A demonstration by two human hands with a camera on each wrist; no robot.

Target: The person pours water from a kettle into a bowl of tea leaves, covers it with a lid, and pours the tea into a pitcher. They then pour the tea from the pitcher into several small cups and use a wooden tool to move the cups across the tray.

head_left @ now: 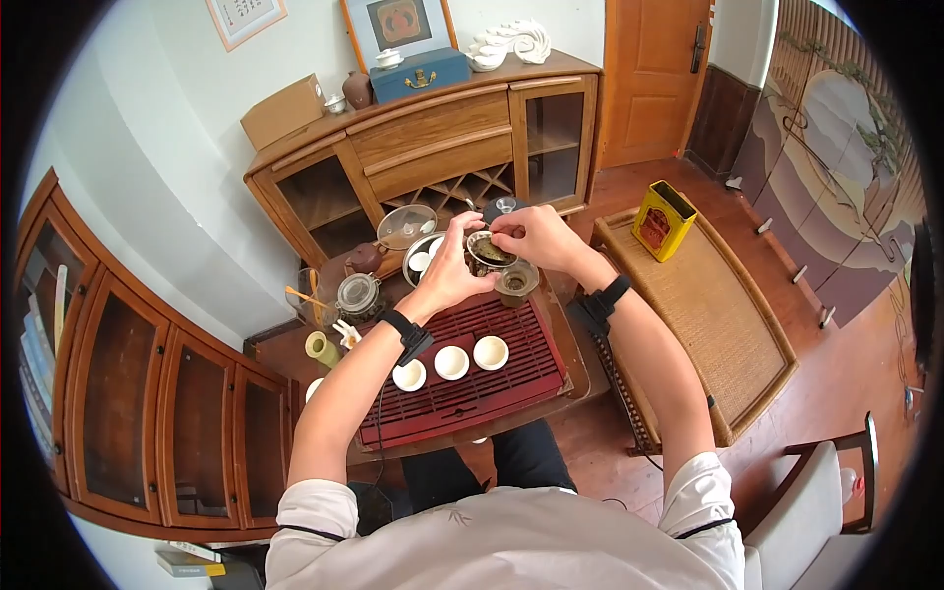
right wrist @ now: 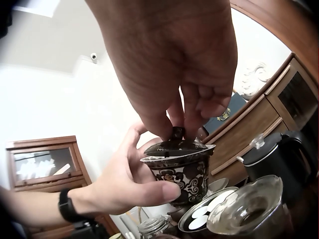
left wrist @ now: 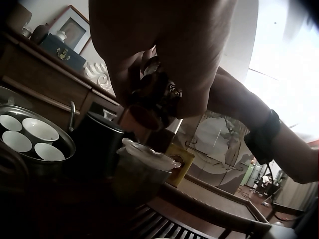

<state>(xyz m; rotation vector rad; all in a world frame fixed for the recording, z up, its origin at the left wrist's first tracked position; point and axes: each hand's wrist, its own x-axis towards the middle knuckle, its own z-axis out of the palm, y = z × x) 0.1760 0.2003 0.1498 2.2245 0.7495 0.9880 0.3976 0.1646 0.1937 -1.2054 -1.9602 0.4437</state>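
Observation:
My left hand (head_left: pixel 450 272) grips a dark patterned gaiwan (right wrist: pixel 182 179) by its side, thumb and fingers around the bowl. Above it, my right hand (head_left: pixel 547 241) pinches the knob of the gaiwan's lid (right wrist: pixel 174 148), which sits tilted in the flared rim. Both hands hold it raised over the far side of the red slatted tea tray (head_left: pixel 531 379). A glass pitcher (head_left: pixel 515 284) stands just below and beside the gaiwan. In the left wrist view my left hand covers most of the bowl.
Three white cups (head_left: pixel 452 363) stand in a row on the tray. Beyond are a metal basin (left wrist: pixel 70 149) with several cups, a black kettle (right wrist: pixel 271 157) and a lidded glass jar (head_left: pixel 358 294). A yellow tin (head_left: pixel 663 221) stands on the woven side table (head_left: pixel 708 324) at right.

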